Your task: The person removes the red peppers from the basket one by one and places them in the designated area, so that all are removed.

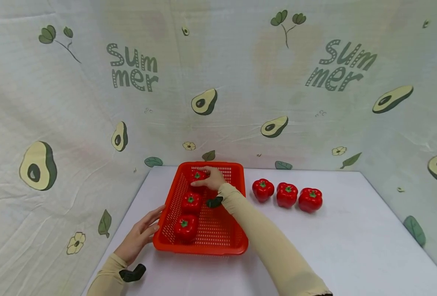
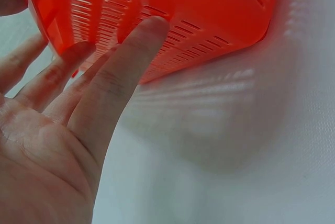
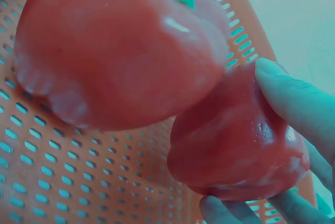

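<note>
A red bell pepper (image 1: pixel 197 176) with a green stem is at the far left corner of the red plastic basket (image 1: pixel 218 250). My right hand (image 1: pixel 213 179) reaches in and grips it between thumb and fingers; the right wrist view shows this bell pepper (image 3: pixel 235 140) in the fingers. Nearer in the basket, along its left side, sit a second bell pepper (image 1: pixel 191 202) and a third bell pepper (image 1: pixel 186 227). My left hand (image 1: pixel 140 234) rests against the basket's left side from outside. In the left wrist view its fingers are extended, touching the slotted wall (image 2: pixel 209 20).
On the white table (image 1: pixel 351 238), right of the basket, three more red bell peppers stand in a row: one nearest the basket (image 1: pixel 263 190), one in the middle (image 1: pixel 287 195) and one at the right end (image 1: pixel 310 200). A printed cloth (image 1: pixel 233 61) hangs behind.
</note>
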`<state>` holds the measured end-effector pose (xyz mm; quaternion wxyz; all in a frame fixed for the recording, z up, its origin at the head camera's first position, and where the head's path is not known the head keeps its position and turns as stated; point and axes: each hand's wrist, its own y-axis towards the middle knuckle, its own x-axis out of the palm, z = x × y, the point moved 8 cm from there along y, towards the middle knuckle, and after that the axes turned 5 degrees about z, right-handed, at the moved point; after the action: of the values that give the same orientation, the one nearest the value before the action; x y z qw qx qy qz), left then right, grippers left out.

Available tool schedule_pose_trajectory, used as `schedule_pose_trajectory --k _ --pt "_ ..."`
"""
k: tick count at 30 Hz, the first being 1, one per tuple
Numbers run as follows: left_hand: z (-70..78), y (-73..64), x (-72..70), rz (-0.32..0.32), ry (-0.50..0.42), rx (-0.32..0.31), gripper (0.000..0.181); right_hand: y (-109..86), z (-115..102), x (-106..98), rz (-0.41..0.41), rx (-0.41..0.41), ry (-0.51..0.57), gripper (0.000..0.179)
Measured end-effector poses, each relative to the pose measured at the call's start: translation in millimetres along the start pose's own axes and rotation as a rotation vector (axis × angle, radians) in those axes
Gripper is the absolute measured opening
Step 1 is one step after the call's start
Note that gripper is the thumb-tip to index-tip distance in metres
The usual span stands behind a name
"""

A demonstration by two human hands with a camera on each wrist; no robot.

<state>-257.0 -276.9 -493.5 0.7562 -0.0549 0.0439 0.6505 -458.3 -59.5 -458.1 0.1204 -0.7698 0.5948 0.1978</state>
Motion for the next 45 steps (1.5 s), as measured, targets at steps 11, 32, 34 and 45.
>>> schedule_pose_trajectory --k 11,32,34,45 --pt "-0.8 0.1 -0.9 0.015 0.021 -0.005 0.053 -9.8 -15.4 -20.7 0.001 -0.038 -0.016 0.070" --pt "-4.5 0.9 -0.5 0.028 0.015 -0.005 0.052 -51.3 -60.7 -73.1 -0.008 -0.185 0.039 0.068" --pt "-4.3 1.1 -0.1 0.024 0.006 -0.007 0.053 -54.5 -65.3 -79.7 -0.006 -0.211 0.051 0.067" --pt "-2.0 -0.1 0.2 0.026 0.013 -0.008 0.053 -80.1 -73.9 -118.0 0.027 -0.229 0.104 0.064"
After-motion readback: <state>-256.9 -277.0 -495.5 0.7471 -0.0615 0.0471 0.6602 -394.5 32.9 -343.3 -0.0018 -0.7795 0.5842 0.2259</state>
